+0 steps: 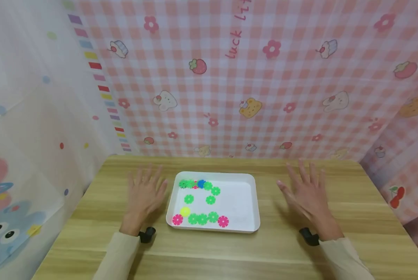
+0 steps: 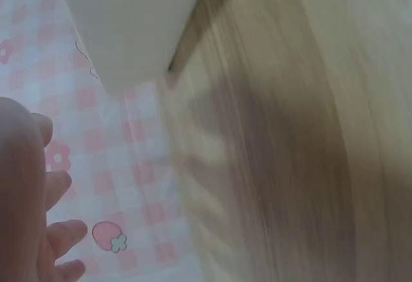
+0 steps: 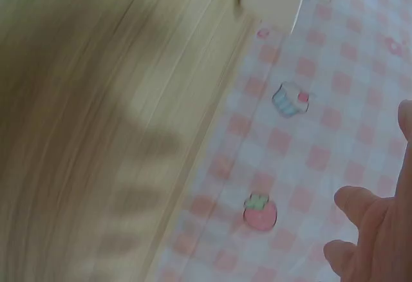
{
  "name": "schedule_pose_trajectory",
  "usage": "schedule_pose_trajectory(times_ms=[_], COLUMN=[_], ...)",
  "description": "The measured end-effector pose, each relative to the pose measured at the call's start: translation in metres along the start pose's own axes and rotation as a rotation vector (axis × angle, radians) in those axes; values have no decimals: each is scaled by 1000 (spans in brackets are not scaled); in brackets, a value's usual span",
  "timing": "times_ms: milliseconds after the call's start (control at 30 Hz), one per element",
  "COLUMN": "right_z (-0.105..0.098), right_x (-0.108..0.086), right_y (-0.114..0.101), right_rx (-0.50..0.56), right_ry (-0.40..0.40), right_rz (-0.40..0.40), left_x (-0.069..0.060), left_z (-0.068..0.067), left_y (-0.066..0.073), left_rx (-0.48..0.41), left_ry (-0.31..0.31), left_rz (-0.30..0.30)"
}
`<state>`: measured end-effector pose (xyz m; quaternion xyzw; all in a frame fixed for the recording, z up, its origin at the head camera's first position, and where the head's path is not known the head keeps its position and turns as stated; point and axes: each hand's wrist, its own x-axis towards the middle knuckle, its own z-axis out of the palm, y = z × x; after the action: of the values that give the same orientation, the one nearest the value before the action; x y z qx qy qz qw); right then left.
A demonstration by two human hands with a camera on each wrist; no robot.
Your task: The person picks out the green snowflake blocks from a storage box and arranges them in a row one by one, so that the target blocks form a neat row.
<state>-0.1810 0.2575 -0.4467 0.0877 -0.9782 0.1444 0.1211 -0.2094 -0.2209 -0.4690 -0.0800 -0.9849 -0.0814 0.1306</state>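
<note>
A white tray (image 1: 240, 202) lies on the wooden table between the two hands. Notched plastic discs are in it: a row of green ones with a blue disc (image 1: 202, 184) at the back left, a yellow disc (image 1: 185, 211), a pink disc (image 1: 177, 219) in the front left corner, and another pink disc (image 1: 223, 221) at the front. To the tray's left, my left hand (image 1: 144, 194) is spread, holding nothing. My right hand (image 1: 307, 194), fingers apart and holding nothing, is some way right of the tray. Both hands cast shadows on the wood.
The wooden table (image 1: 216, 256) ends at a pink checked cloth (image 1: 223, 85) hanging behind it. A white patterned cloth (image 1: 37, 97) hangs at the left side. Each wrist wears a black camera mount, such as the right one (image 1: 309, 237).
</note>
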Motion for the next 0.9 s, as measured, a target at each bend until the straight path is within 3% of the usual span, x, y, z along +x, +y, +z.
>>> schedule_pose_trajectory(times_ms=[133, 267, 367, 500, 667, 900], right_z=[8, 17, 21, 27, 31, 42], right_x=[5, 8, 10, 12, 15, 14], right_y=[-13, -30, -41, -56, -79, -107], right_rx=[112, 235, 330, 452, 567, 687], right_ry=[-3, -9, -16, -68, -150, -283], right_rz=[-34, -56, -69, -52, -14, -34], left_x=[6, 7, 9, 9, 8, 6], left_z=[7, 14, 18, 21, 23, 33], left_y=[6, 8, 11, 17, 24, 25], left_rx=[-153, -372, -564, -758, -896, -988], left_ry=[-2, 15, -39, -168, -282, -350], left_rz=[18, 77, 92, 11, -80, -75])
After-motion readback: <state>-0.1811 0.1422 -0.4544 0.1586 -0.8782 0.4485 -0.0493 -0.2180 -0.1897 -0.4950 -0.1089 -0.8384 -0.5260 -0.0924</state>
